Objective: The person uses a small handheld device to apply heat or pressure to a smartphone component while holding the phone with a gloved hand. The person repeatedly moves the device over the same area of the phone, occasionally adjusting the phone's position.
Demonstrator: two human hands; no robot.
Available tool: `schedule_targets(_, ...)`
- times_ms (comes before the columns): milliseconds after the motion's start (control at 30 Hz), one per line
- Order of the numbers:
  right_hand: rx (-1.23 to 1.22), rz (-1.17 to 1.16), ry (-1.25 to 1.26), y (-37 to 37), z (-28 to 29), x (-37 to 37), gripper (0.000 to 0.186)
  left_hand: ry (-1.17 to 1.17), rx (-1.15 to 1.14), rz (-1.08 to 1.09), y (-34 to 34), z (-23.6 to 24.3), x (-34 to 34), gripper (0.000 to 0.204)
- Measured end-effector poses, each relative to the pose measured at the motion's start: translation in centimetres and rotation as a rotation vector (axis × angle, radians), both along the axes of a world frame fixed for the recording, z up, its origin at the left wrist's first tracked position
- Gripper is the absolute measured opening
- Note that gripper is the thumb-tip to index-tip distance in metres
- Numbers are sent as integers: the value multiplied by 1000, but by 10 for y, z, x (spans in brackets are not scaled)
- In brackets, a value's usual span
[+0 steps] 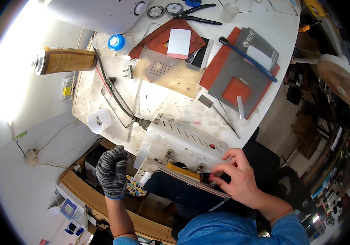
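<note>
Our right hand (240, 179) is bare and pinched with thumb and forefinger on a small dark knob (206, 177) at the near right corner of a flat heating-plate machine (183, 143). The remaining fingers curl loosely above it. Our left hand (112, 171) wears a grey knit glove, is closed into a loose fist and holds nothing that we can see; it hangs off the table's near edge, to the left of the machine and apart from it.

Between the hands lies a dark glass panel (183, 190), seated on the machine's lower plate. Its long axis runs from beside the left hand down and across toward the right wrist. The right hand is the nearer one, almost touching the panel's far right corner (whether the fingers rest on the glass itself we cannot tell).

Beyond the hands the machine's pale perforated top takes up the near table (175, 102). Farther out from the left hand stand a white cup (99, 121) and a spray can (66, 60) lying on its side. Farther out from the right hand lie red and grey mats (240, 73), a blue toothbrush (248, 59) and thin metal tweezers (224, 114). Open room lies mainly toward us, off the table edge; the surface past the machine is crowded.
</note>
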State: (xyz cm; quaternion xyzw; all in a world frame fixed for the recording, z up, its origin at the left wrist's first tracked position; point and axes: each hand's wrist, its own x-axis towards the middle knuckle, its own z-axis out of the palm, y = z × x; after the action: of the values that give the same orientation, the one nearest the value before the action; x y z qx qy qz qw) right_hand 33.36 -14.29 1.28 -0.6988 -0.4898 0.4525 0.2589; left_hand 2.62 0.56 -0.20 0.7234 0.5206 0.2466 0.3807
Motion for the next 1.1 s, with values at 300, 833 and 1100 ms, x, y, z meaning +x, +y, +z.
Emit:
schedule_targets(300,202,-261,154,-12,-4,24,12,32,-8,-14,8,6,2,22)
schedule_targets(833,122,56,491,5,-24,59,21,215,2,-176,60,21,49,20)
schedule_targets(1100,145,-54,610,12,-26,43,29,354,-30,-251,65,44,68,15)
